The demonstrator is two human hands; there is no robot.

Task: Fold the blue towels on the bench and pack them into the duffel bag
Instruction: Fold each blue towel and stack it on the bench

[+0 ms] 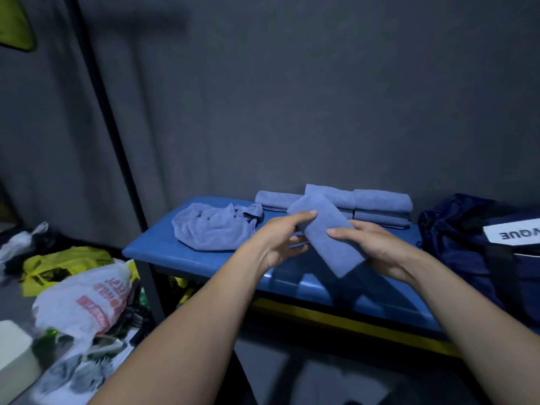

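Note:
A folded blue towel (pixel 324 229) is held slanted above the blue bench (pixel 163 247). My left hand (pixel 280 241) grips its upper left edge, thumb on top. My right hand (pixel 377 247) grips its lower right part, thumb across the cloth. Behind them, folded blue towels (pixel 380 206) lie stacked at the bench's back edge, with one more folded towel (pixel 274 198) to their left. A crumpled blue towel (pixel 213 226) lies on the bench's left part. The dark navy duffel bag (pixel 461 244) sits at the bench's right end.
Plastic bags lie on the floor to the left: a white one with red print (pixel 87 299) and a yellow one (pixel 58 267). A grey wall stands close behind the bench. A dark pole (pixel 108 118) rises at the left. A pale block (pixel 14 355) is at the lower left.

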